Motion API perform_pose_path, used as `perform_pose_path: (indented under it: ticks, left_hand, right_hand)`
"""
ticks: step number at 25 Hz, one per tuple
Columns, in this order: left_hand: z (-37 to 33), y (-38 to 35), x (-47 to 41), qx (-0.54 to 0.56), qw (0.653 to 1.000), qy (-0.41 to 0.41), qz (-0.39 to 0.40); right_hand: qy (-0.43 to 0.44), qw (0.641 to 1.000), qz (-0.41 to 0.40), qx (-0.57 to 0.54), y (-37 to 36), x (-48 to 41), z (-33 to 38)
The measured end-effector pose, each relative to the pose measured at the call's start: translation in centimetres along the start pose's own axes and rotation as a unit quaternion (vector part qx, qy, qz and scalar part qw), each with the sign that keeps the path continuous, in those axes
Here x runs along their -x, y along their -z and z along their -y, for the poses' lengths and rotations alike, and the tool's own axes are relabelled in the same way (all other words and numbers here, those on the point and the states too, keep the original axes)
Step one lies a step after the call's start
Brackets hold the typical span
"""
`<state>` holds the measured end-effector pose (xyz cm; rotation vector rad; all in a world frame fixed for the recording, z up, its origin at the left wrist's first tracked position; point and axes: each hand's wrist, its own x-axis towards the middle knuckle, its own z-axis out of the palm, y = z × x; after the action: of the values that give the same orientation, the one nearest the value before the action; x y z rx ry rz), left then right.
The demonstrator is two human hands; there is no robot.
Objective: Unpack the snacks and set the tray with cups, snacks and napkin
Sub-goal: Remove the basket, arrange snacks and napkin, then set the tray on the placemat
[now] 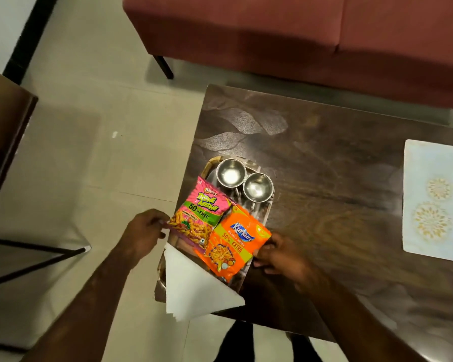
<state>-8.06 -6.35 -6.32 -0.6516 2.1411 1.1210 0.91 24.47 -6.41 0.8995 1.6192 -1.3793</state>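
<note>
At the near end of the tray (210,163), both hands were on the snack packets. The left hand (141,232) had its grip pinched on the lower left corner of the pink packet (202,212), fingers curled round the edge. The right hand (279,254) had its grip clamped on the right side of the orange packet (233,246), thumb and fingers closed on the foil rim.

Both packets lay flat across the middle of the tray, side by side, the orange one overlapping the pink one's right edge a little. Beyond them, at the far end of the tray, two steel cups (230,175) stood upright and touching each other, both looking empty. A white napkin (194,286), folded into a triangle, lay on the near end of the tray with its point hanging over the desk's edge.

The tray sat at the left corner of the dark wooden desk (324,158), with a pale patterned mat (434,199) well apart to the right. A red sofa (298,35) stood behind.

By my reading, the step in hand was squaring the two packets on the tray, with cups and napkin already placed. The next move would call for nudging the packets straight, clear of the cups, then letting go without dragging them askew.
</note>
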Motion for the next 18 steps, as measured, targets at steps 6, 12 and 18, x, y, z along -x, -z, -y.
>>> perform_pose_path:
  ticks: [6, 12, 18]
  left_hand:
    - [1.1, -1.3, -0.7, -0.018, 0.998, 0.005, 0.056]
    - [0.4, -1.7, -1.1, -0.033, 0.993, 0.061, 0.093]
    - [1.3, -2.9, -0.5, -0.003, 0.995, 0.038, 0.092]
  right_hand:
    - [-0.021, 0.995, -0.005, -0.093, -1.6, -1.2, -0.7]
    - [0.009, 0.986, -0.045, -0.162, -3.2, -2.0, -1.3]
    - [0.051, 0.985, -0.075, -0.146, -2.7, -2.7, -2.3]
